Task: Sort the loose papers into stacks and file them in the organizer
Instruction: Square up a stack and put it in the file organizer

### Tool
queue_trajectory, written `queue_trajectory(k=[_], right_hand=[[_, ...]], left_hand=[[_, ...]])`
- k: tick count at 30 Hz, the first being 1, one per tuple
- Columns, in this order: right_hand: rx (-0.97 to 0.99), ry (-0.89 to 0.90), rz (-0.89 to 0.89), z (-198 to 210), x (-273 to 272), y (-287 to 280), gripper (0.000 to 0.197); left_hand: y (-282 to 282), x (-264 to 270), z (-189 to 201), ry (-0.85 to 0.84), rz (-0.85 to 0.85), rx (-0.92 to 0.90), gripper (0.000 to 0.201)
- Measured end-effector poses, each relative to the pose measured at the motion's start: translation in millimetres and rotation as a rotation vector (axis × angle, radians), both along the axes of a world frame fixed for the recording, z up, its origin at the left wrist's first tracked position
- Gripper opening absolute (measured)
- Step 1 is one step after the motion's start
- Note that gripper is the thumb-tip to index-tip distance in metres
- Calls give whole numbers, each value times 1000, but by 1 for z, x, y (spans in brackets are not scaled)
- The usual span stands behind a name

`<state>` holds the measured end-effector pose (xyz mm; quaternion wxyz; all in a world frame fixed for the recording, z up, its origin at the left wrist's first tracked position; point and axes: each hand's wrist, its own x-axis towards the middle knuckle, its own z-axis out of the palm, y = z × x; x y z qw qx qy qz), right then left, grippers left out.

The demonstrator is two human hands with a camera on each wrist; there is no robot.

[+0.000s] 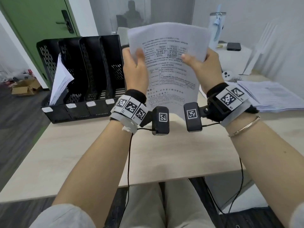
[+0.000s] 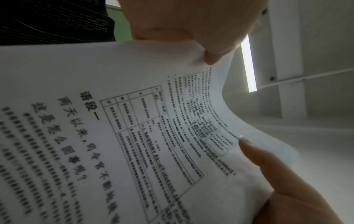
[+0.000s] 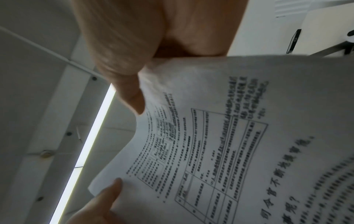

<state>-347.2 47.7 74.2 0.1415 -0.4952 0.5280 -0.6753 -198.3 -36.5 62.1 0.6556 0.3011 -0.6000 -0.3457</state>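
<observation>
A person is sitting at a pale wooden tabletop (image 1: pixel 164 153) and is holding a printed sheet (image 1: pixel 171 66) upright in front of the chest with both hands. The left hand (image 1: pixel 134 69) is gripping the sheet's left edge, its grip clamped on the paper with the thumb (image 1: pixel 140 54) lying across the printed face. The right hand (image 1: pixel 204 66) is gripping the right edge in the same way, its grip also clamped on the paper, thumb (image 1: pixel 186 56) pressing on the front. The sheet is bowing slightly between the two hands and is carrying dense text and ruled tables; the characters are too blurred to read fully. A black mesh organizer (image 1: pixel 82 76) is standing on the tabletop to the left of the sheet, with four upright compartments; a filed stack of white papers (image 1: pixel 60 81) is leaning in its leftmost compartment. A loose pile of papers (image 1: pixel 269 96) is lying flat on the tabletop to the right, just beyond the right wrist.
</observation>
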Motion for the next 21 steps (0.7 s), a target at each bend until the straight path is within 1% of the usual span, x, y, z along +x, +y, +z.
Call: queue_trajectory(k=[2,4,7,10,13,15,17,19,20,21], right_hand=[[-29,16,18,2,1,2,29],[36,43,42,-7,0,2,28],[197,-1,70,-39,-5,3,20],[257,-46,74,-65,-8,8,20],[227,-52,57,-65,-10,13,14],[210,-52,80,-64,-10,16,15],[297,-36,106,-71,-8,19,21],[472,79,120,-85,-7,22,30],[534,143,120,-91,-7,24,32],[553,175,108,-95,-7,25,32]], left_hand=[[-1,-1,2,31,11,-12,19],[-5,-1,-4,-2,22,36,19],[-12,1,-25,-69,-28,146,24],[-10,2,-38,-120,-42,188,34],[-1,3,-33,-79,12,111,26],[2,5,-32,-63,33,71,19],[2,6,-42,-89,5,107,16],[1,8,-60,-156,-30,168,14],[1,9,-66,-181,-33,179,12],[2,10,-70,-190,-25,173,11]])
